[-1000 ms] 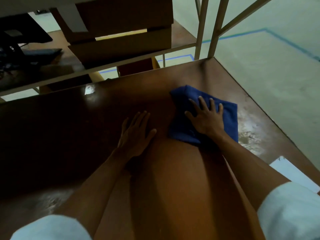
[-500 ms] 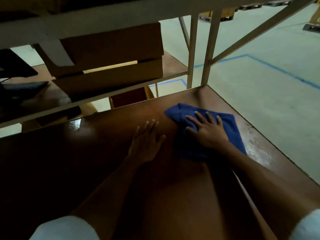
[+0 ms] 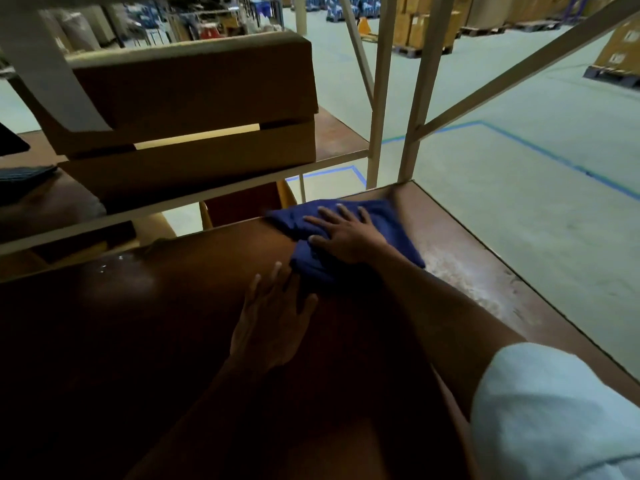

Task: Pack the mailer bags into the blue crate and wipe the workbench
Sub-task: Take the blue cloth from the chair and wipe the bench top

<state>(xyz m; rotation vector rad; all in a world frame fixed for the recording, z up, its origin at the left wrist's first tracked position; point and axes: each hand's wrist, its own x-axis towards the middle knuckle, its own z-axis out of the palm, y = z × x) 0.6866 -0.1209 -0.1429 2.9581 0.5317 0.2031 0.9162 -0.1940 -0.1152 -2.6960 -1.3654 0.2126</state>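
A blue cloth [image 3: 388, 220] lies bunched on the brown workbench [image 3: 485, 258], close to its far edge and right corner. My right hand [image 3: 346, 233] presses flat on top of the cloth with fingers spread. Just behind it, my left hand [image 3: 273, 323] rests palm down on the bare bench top, fingers apart, holding nothing. No mailer bags and no blue crate are in view.
Stacked cardboard boxes [image 3: 194, 109] sit on a shelf just beyond the bench's far edge. Cream metal frame posts [image 3: 415, 98] rise at the far right corner. The bench's right edge drops to a green floor with blue tape lines [image 3: 540, 150]. Pallets of boxes stand far off.
My right hand has pushed the blue cloth away from me, up to the bench's far edge. My left hand stayed flat on the bench. My view has tilted upward.
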